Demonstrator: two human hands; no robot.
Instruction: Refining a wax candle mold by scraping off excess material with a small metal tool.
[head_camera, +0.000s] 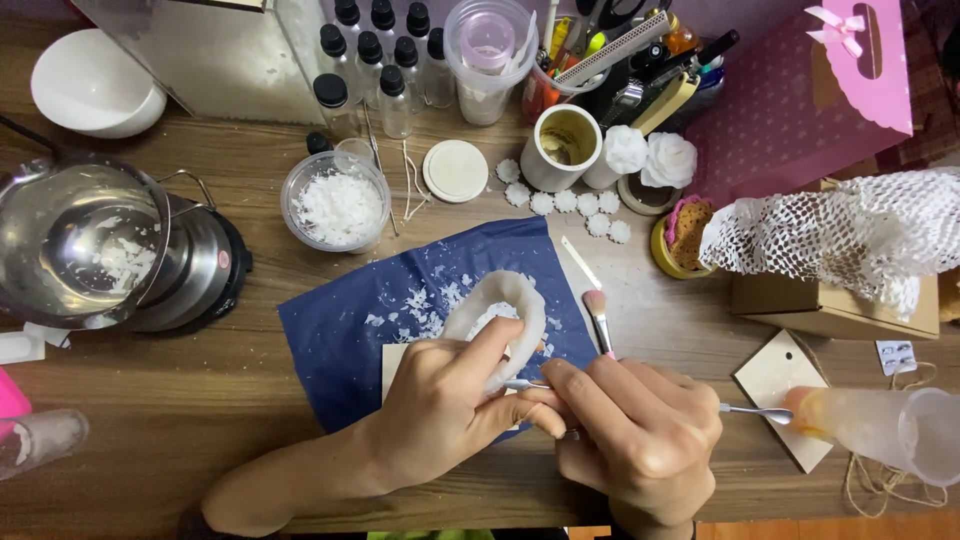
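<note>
The two bare hands are working closest to the camera, low in the middle of the view. The right hand (640, 440) is closing its grip around a thin silver metal tool (745, 408), with the fingers pinched on the shaft; the tool's tip is reaching towards the left hand. The left hand (445, 400) is holding a soft whitish translucent ring-shaped mould (505, 315), with its grip wrapped around the lower edge of the mould. The mould is staying above a dark blue sheet (340, 335) that is lying on the brown wooden surface (180, 450) and is carrying white flakes. Just beside the mould, a small brush with pink bristles (598, 315) is lying on the sheet's right edge. Further away, a clear round plastic cup of white flakes (337, 203) is standing, and left of it a shiny steel pot (75, 240) is sitting on a black heater. Small white flower-shaped pieces (570, 203) are lying near a cream cylinder cup (563, 147).
</note>
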